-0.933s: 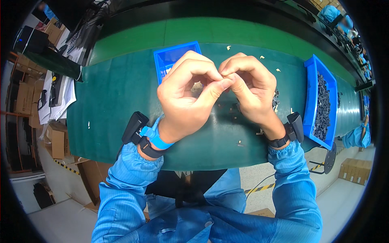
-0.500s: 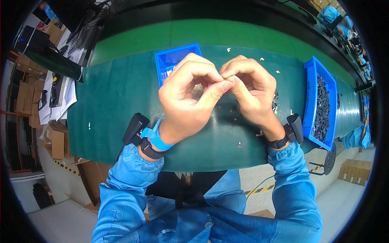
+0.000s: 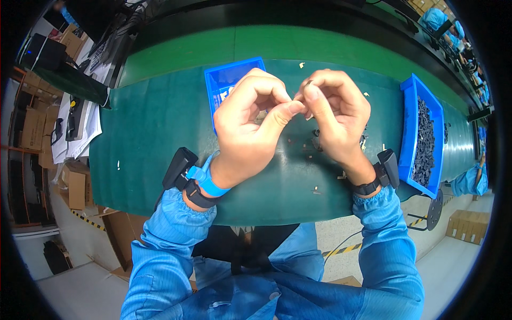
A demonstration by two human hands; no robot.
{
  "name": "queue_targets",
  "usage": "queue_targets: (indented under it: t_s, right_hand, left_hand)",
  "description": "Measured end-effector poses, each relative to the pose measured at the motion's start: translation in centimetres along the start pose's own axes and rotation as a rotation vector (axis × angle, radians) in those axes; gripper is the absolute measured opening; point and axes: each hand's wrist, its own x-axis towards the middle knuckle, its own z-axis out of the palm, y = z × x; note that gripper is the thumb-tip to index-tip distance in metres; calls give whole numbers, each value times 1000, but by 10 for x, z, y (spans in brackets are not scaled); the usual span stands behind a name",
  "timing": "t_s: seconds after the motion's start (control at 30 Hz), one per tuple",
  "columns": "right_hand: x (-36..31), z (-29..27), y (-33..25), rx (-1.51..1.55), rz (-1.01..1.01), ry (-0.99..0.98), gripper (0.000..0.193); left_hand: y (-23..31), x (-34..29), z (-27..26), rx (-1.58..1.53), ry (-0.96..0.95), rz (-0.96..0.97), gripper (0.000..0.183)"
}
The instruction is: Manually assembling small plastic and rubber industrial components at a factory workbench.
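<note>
My left hand [image 3: 250,125] is raised over the green mat, thumb and forefinger pinched together. Whatever sits in that pinch is too small and hidden to name. Touching or nearly touching its fingertips, my right hand [image 3: 341,114] is curled closed. A small dark piece [image 3: 309,83] shows at the tip of the right thumb, against the forefinger. Behind my left hand is a blue bin [image 3: 209,90] with small pale pieces inside, partly covered by the hand. Beneath my right hand lie small dark pieces [image 3: 316,140], mostly hidden.
A blue bin [image 3: 408,128] full of small black parts stands at the right. Tiny pale pieces [image 3: 302,65] are scattered on the green mat [image 3: 144,138]. Papers [image 3: 85,133] and a keyboard [image 3: 97,56] lie at the left. Other people in blue [image 3: 434,20] sit far right.
My right thumb has slid up and away from the left fingertips, and the right hand has shifted slightly right. The small dark piece now shows at its tip. The left hand barely moved.
</note>
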Motion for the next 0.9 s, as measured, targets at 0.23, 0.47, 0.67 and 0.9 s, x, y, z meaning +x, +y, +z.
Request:
queue_targets:
  t_s: [0.23, 0.47, 0.67, 0.9]
  right_hand:
    - [24, -30, 8, -451, 51, 110, 13]
    - [24, -83, 18, -781, 163, -160, 23]
    - [22, -69, 10, -707, 176, -411, 28]
    - [13, -73, 23, -731, 142, -460, 29]
  left_hand:
    - [-7, 11, -6, 185, 317, 134, 16]
    - [-2, 17, -15, 799, 151, 213, 19]
    - [3, 14, -26, 1419, -98, 146, 15]
    - [-3, 8, -26, 1618, -188, 129, 3]
